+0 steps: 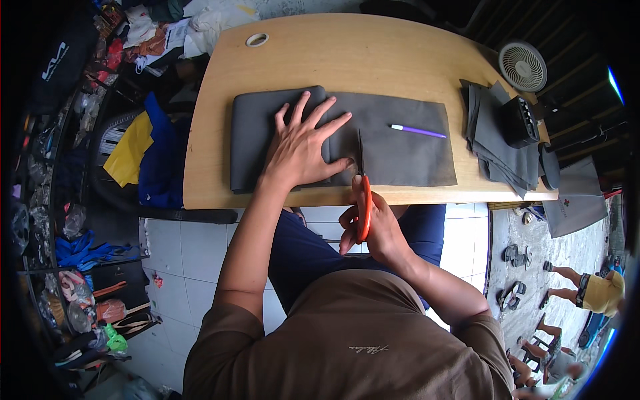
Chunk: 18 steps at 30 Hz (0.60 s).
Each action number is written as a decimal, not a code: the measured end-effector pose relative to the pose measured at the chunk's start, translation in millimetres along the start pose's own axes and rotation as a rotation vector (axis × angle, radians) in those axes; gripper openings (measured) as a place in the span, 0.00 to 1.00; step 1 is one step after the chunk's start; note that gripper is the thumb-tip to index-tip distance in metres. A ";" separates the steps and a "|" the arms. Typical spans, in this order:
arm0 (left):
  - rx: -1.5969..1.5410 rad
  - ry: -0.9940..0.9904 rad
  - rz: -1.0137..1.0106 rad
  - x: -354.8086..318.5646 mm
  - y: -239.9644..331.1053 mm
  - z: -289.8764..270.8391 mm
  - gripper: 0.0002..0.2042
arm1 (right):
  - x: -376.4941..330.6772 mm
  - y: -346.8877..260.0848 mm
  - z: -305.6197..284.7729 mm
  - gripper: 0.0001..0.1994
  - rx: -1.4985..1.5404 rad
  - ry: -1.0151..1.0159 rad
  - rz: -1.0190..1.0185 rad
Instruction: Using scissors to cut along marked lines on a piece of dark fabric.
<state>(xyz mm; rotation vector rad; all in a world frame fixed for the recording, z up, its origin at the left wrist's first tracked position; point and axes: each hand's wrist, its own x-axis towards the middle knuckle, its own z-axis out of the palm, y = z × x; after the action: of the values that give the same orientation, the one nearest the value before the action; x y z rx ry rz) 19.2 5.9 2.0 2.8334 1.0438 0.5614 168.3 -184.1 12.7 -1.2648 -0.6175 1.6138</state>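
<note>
My left hand [304, 143] lies flat with fingers spread on a dark grey padded panel [252, 140], its thumb reaching onto a dark grey sheet [407, 160] beside it. In my right hand [381, 230] is a pair of scissors [365, 212] with orange handles. Its blades point away from me and lie along the sheet, at a cut line right of my left thumb; how far they are apart is hard to tell. A purple pen [420, 131] with a white end rests on the sheet's right part.
The wooden table [347, 53] carries a white tape ring [257, 40] at the far left. On its right are stacked dark sheets [493, 143], a black box-like holder [519, 123] and a small round fan [523, 66]. Crowded shelves [80, 293] stand left; people [587, 293] are at the far right.
</note>
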 end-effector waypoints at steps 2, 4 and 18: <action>-0.001 -0.001 0.000 0.3 0.7 -0.9 0.44 | -0.4 0.3 0.5 0.47 0.007 -0.014 -0.027; 0.027 -0.032 -0.015 0.0 1.1 -2.2 0.45 | 1.6 1.1 0.5 0.46 -0.002 -0.006 -0.007; 0.041 -0.038 -0.018 0.0 1.0 -2.1 0.46 | 0.8 2.8 -0.8 0.42 -0.017 -0.030 -0.042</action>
<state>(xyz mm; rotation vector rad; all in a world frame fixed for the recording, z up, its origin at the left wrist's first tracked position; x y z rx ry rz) 19.0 5.0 4.2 2.8552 1.0850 0.4879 168.0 -184.7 9.7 -1.2341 -0.6736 1.5983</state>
